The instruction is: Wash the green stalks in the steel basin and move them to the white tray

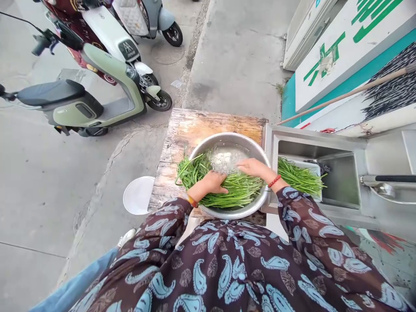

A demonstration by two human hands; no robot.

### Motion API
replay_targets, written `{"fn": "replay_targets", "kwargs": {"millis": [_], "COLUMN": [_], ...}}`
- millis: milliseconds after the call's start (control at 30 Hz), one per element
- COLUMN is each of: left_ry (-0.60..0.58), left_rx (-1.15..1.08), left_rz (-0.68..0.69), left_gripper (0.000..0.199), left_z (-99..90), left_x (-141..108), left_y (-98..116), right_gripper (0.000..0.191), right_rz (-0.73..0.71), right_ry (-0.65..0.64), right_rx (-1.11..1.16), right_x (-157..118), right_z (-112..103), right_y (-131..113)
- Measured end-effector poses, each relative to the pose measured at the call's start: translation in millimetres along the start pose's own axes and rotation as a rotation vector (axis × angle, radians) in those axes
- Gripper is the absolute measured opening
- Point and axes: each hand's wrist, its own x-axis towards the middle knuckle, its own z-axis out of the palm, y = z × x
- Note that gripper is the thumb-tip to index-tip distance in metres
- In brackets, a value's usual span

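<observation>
A round metal basin [234, 213] holds water and a thick bundle of long green garlic chives [232, 197], their leafy ends hanging over the left rim. My left hand [212, 182] lies on top of the bundle, thumb apart from the fingers. Stretched out toward the basin's middle, the fingers of my right hand [251, 167] are at the water along the bundle's far side, their tips partly hidden. Bubbly, stirred water [227, 157] fills the far part of the basin.
The basin stands on a worn wooden table [185, 125]. To the right, a metal sink [341, 182] contains a white tray [316, 169] of more chives, near a faucet [383, 178]. A white round lid or bucket [139, 195] is at lower left. Scooters [107, 99] are parked at upper left.
</observation>
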Motion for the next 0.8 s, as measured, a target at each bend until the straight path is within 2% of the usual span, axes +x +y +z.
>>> {"fn": "replay_targets", "kwargs": {"millis": [67,133,167,233,300,333,367,433,500,567,667,733,800], "left_ry": [0.04,0.062,0.078,0.125,0.186,0.22,0.252,0.301,0.302,0.259,0.151,0.053,0.032], "left_rx": [0.042,0.074,0.083,0.095,0.118,0.134,0.147,0.149,0.125,0.105,0.094,0.051,-0.047], "left_rz": [-0.018,-0.046,-0.059,-0.082,-0.113,-0.125,-0.129,-0.1,-0.034,0.012,-0.003,-0.008,0.005], "left_gripper": [0.081,0.083,0.082,0.078,0.072,0.069,0.067,0.068,0.079,0.093,0.108,0.091,0.058], "left_z": [5.7,6.5,5.1,-0.5,-8.5,-12.6,-16.3,-20.7,-19.3,-11.9,2.0,4.5,-2.7], "left_x": [-10.9,-16.9,-19.3,-24.2,-27.9,-28.1,-26.2,-15.1,5.7,31.3,63.8,75.3,78.2], "left_y": [5.2,8.9,9.8,10.3,10.2,10.5,11.6,17.1,28.2,42.9,58.9,55.8,39.2], "right_gripper": [0.034,0.041,0.043,0.044,0.038,0.035,0.033,0.033,0.037,0.041,0.042,0.041,0.04], "right_rz": [-0.043,-0.003,0.042,0.133,0.162,0.157,0.16,0.227,0.335,0.411,0.476,0.506,0.517], "right_ry": [0.139,0.228,0.22,0.105,0.013,0.035,0.113,0.36,0.589,0.729,0.791,0.78,0.781], "right_rx": [0.015,-0.023,-0.054,-0.112,-0.061,0.021,0.136,0.414,0.68,0.887,1.076,1.158,1.221], "right_x": [9.1,20.2,24.1,25.1,16.6,9.2,0.3,-20.7,-43.6,-65.8,-93.5,-107.9,-119.7], "right_z": [-10.3,-12.0,-9.5,-2.2,0.8,-1.2,-5.5,-18.0,-27.7,-26.9,-6.1,11.7,26.6], "right_y": [-4.7,-12.6,-16.5,-21.2,-19.8,-17.0,-13.3,-6.2,-3.1,-6.1,-16.7,-22.6,-25.4]}}
